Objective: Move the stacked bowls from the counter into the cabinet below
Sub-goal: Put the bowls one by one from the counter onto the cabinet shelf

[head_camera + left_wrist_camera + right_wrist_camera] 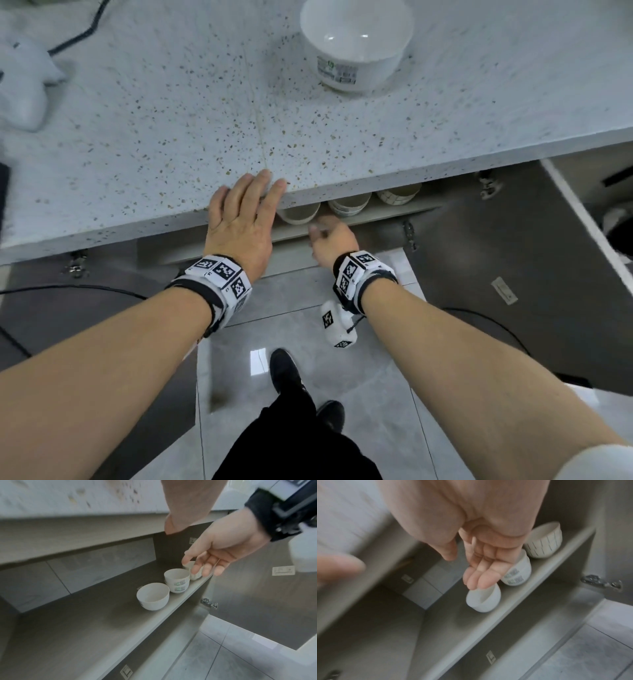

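Observation:
On the cabinet shelf (pixel 171 601) below the counter stand a single white bowl (pixel 152 596), a stack of two labelled white bowls (pixel 177 581) and a striped bowl (pixel 544 540). My right hand (pixel 202 566) hovers just above them with relaxed fingers and holds nothing. In the right wrist view its fingertips (pixel 476 582) hang over the single bowl (pixel 483 599). My left hand (pixel 253 195) lies flat on the counter's front edge. Another white labelled bowl (pixel 356 44) stands at the back of the speckled counter (pixel 171 137).
The right cabinet door (pixel 513 274) stands swung open, with hinges (pixel 209 603) at its inner edge. The shelf runs bare to the left of the bowls. A pale bunched object (pixel 24 85) and a black cable (pixel 82 31) lie at the counter's left. My shoes (pixel 284 370) stand on grey floor tiles.

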